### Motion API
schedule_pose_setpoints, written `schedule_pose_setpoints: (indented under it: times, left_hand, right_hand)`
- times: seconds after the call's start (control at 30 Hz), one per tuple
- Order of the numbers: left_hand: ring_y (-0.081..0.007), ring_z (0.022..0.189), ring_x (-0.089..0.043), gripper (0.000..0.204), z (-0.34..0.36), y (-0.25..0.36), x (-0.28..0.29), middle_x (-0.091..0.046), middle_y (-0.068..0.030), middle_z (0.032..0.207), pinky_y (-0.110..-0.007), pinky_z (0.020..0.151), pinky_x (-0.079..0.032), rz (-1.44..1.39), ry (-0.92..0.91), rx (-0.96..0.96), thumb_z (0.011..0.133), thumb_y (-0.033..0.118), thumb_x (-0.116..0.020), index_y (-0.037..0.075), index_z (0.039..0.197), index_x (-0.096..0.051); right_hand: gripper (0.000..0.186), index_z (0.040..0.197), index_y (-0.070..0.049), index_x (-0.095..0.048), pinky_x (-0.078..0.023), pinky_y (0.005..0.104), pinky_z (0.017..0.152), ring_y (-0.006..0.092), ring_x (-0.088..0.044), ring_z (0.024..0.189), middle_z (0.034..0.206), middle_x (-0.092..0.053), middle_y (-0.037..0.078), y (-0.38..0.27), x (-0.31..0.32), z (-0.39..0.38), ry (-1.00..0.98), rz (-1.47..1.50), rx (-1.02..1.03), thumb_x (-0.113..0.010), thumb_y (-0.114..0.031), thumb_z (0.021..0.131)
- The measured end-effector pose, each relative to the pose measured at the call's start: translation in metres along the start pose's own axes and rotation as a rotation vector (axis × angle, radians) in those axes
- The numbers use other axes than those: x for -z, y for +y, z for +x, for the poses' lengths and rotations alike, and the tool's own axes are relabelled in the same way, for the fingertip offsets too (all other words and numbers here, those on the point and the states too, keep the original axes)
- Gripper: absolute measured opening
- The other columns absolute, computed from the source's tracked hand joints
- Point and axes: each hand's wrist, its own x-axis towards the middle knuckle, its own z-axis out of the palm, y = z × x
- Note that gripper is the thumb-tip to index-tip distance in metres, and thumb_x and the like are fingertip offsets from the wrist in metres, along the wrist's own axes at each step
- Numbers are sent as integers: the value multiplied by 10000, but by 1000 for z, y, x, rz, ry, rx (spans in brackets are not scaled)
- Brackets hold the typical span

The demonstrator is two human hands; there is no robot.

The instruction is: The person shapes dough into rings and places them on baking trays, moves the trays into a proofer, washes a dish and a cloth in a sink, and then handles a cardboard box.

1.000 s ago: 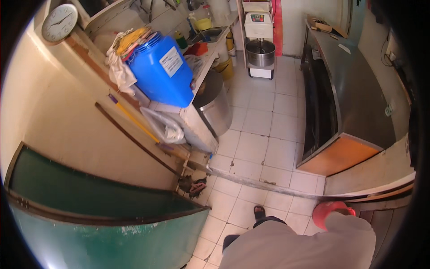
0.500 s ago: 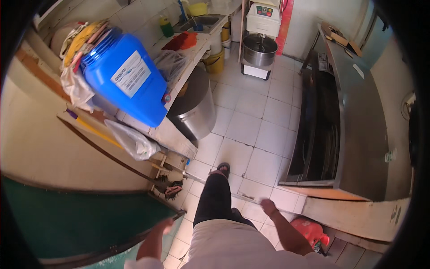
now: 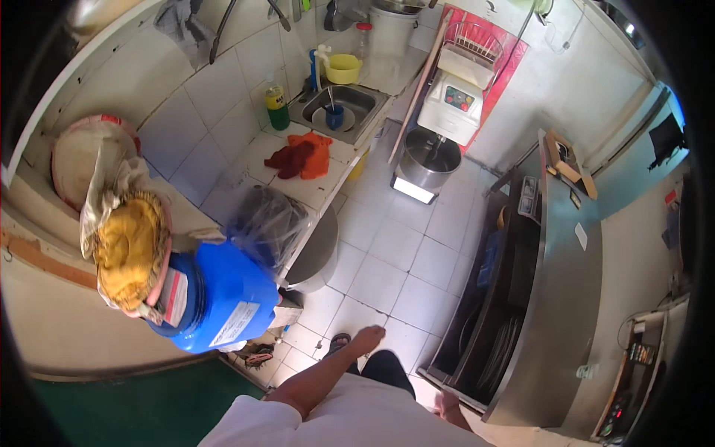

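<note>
My left hand (image 3: 367, 340) is held out in front of my body above the tiled floor, its fingers loosely curled. Nothing shows in it and it touches nothing. Low beside my right side is my right hand (image 3: 448, 406), near the foot of the metal counter (image 3: 560, 298); blur hides how its fingers lie. To my left a large blue plastic jug (image 3: 231, 287) stands at the near end of the tiled worktop (image 3: 337, 175). A yellow cloth (image 3: 132, 242) and other rags are heaped beside the jug's neck.
Along the left run a clear plastic bag (image 3: 268, 223), red-orange cloths (image 3: 302, 155), a green bottle (image 3: 277, 108) and a sink (image 3: 360, 104) holding a blue mug (image 3: 334, 116). A dough mixer (image 3: 439, 127) stands ahead. Under the worktop sits a steel drum (image 3: 316, 261).
I have stepped forward and my view has tipped up toward the sink and mixer. My left hand has swung forward across my body; the right has dropped back.
</note>
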Motion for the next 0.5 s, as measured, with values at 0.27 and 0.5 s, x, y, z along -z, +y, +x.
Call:
schedule_pose_setpoints:
  times: [0.27,0.5]
  left_hand:
    - [-371,1007,-646,355,33,-13,95,-664,-178,1032,-455,865,-532,517,-334,-113,723,226,-733,42,1022,-677]
    - [-368,1046,-640,253,170,58,242,-691,-138,1125,-453,905,-508,315,230,288,969,266,-511,114,1079,-682]
  right_hand:
    - [215,907,-135,-637,-481,334,638,190,-604,710,794,-630,29,10,86,0,-307,1333,-666,-525,-308,967]
    - [186,847,-165,-576,-449,305,566,151,-569,633,698,-576,2,93,173,114,-280,1711,-649,-535,-308,959]
